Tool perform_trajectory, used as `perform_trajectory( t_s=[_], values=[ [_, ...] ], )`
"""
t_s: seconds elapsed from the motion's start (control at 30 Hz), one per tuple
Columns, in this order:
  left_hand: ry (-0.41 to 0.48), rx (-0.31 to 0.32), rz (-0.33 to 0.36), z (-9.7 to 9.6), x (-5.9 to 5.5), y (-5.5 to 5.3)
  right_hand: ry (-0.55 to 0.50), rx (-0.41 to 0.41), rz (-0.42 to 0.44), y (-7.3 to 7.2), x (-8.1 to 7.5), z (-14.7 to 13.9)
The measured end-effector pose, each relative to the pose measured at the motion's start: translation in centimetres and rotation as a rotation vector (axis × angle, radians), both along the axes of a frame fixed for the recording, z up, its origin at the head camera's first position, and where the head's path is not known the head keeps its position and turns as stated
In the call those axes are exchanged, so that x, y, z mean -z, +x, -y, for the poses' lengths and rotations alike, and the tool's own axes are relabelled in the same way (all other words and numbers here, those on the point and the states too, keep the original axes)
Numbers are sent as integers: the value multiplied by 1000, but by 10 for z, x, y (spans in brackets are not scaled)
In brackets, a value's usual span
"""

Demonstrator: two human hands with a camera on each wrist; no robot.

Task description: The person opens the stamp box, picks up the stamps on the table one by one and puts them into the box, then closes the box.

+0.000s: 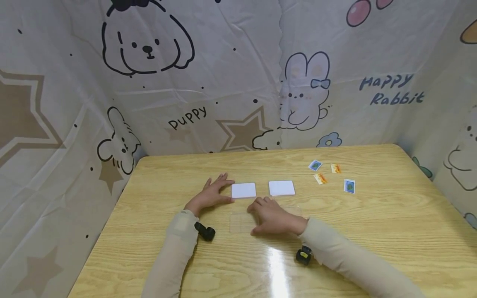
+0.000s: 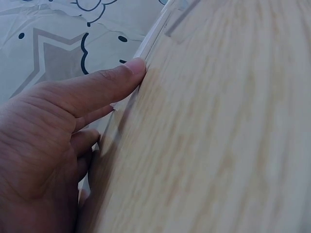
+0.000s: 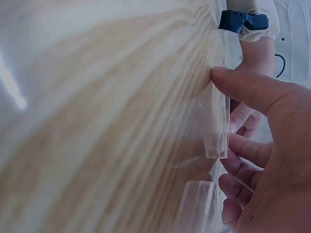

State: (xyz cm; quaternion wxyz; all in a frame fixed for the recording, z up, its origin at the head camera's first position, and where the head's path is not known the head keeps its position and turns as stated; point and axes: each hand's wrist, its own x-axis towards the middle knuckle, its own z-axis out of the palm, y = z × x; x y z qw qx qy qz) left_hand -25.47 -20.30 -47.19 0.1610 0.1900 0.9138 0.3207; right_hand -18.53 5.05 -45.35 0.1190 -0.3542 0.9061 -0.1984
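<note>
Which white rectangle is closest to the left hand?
The left white rectangle: the left hand is at its edge; the right white rectangle lies farther off.

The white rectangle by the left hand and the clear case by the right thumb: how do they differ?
The white rectangle is opaque; the clear case shows the table through it. The rectangle lies farther from the viewer, the case nearer. Both look straight-edged.

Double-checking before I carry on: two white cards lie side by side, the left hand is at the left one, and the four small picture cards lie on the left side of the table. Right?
Not quite: the four small picture cards lie on the right side of the table, as the head view shows. The left hand is indeed at the left white card.
</note>
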Motion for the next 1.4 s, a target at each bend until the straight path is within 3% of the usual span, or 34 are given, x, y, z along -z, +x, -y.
perform_trajectory(
  t_s=[0.33, 0.67, 0.77, 1.0, 1.17, 1.4],
  values=[
    [-6, -3, 4, -2, -1, 0, -19, -9, -4, 2, -4, -2],
    [-39, -25, 43, -7, -9, 3, -193, 41, 141, -5, -16, -21],
    [-37, -44, 46, -11, -14, 2, -261, 43, 150, -10, -22, -33],
    [-29, -5, -5, -34, -29, -5, -376, 104, 178, -21, -31, -63],
    [-49, 39, -38, -56, -38, -10, -399, 159, 147, -27, -33, -84],
    [-97, 90, -38, -84, -35, -16, -396, 220, 139, -32, -30, -108]
  ],
)
